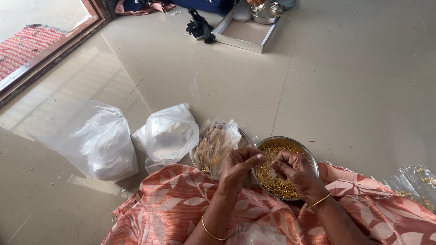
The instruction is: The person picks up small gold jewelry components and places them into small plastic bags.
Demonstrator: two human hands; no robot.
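Peach cloth (172, 204) with a white leaf print covers the lap at the bottom edge of the floor (218, 77), soft and wrinkled, fringe on its left side. Both wrists wear thin gold bangles. Left hand (238, 165) has its fingers bunched together, thumb pressed to the fingertips like it's pinching something tiny, but I can't tell what. Right hand (293, 169) is curled the same way, fingertips closed tight, hovering over the round steel bowl (309, 154) full of little gold rings (274, 181). Just left of that bowl sits another steel dish heaped with crinkly clear packets (218, 145). Further left are two puffy translucent plastic bags (170, 134), both knotted-looking and whitish. More clear packets (415, 181) lie by the right edge. Way up at the far edge there's a shallow rectangular metal tray (247, 34) with a shiny steel bowl (267, 12) on it.
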